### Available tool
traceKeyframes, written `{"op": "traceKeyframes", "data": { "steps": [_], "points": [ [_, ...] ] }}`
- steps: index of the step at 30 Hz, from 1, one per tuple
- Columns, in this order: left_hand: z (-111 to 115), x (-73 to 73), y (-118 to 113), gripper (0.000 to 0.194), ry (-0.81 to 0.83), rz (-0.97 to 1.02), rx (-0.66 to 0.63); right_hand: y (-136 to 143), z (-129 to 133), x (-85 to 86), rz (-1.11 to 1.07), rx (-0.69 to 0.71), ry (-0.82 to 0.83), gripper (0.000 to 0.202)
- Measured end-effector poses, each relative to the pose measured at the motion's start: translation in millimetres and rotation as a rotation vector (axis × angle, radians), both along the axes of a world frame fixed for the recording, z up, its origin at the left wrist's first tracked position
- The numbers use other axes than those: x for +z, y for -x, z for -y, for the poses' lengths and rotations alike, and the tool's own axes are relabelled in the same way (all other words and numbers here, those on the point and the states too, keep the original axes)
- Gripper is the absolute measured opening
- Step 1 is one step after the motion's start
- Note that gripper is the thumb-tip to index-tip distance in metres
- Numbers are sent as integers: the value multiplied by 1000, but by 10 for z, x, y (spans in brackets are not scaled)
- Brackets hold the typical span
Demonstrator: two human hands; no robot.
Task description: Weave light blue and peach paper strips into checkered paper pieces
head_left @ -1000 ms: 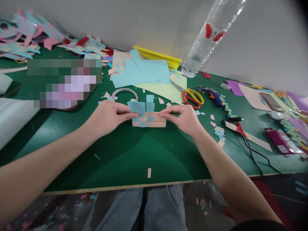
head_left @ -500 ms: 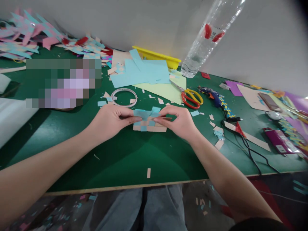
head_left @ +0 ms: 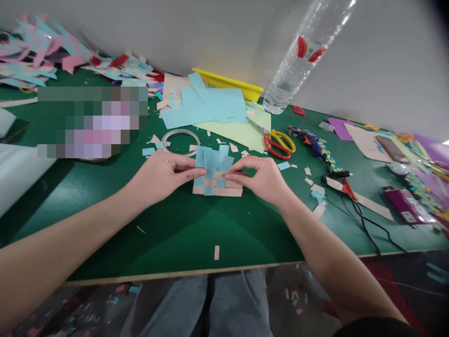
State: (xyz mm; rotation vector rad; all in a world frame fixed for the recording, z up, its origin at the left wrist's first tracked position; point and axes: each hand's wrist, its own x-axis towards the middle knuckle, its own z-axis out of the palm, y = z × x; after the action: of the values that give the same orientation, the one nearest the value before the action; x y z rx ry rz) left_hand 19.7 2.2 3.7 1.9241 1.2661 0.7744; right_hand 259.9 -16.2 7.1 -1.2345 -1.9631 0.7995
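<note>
Between my hands is a small woven paper piece [head_left: 209, 183], made of light blue strips crossed by pale peach strips. Its blue strip ends stand up and spread at the top. My left hand [head_left: 164, 175] pinches its left edge between thumb and fingers. With thumb and forefinger, my right hand [head_left: 261, 175] pinches a peach paper strip [head_left: 242, 173] at the right side of the weave. The fingers hide parts of both edges. Just behind my left hand lies a white ring [head_left: 180, 132], like a roll of tape.
Scissors [head_left: 278, 142] with red and yellow handles lie behind my right hand. Blue paper sheets [head_left: 213, 105] and a yellow tray [head_left: 228, 84] are at the back. A clear bottle [head_left: 287, 70] stands near the wall. Cables [head_left: 365, 215] and a purple box [head_left: 409, 206] are at right.
The blue strip ends, folded lower before, now stand up higher and more of the peach strips shows. My hands have barely moved.
</note>
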Motion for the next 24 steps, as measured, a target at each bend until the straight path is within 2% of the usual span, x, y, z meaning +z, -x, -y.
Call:
{"op": "traceKeyframes", "data": {
  "steps": [2,5,10,13,15,24],
  "points": [
    [-3,-5,3,40,13,-40,-4,20,21,13,-10,-33,-86,20],
    [24,-8,-6,36,-21,-50,-5,68,71,49,-48,-122,-315,34],
    [118,-3,-49,32,-135,-40,-63,157,158,93,-27,-93,-480,25],
    [144,-11,-62,19,-148,4,-93,183,168,68,-34,-47,-483,12],
    [143,-22,-62,17,-138,23,-100,188,159,35,-72,-25,-469,5],
    [97,-55,-57,16,-47,82,-69,182,133,-24,-201,-18,-351,4]
  ]
}}
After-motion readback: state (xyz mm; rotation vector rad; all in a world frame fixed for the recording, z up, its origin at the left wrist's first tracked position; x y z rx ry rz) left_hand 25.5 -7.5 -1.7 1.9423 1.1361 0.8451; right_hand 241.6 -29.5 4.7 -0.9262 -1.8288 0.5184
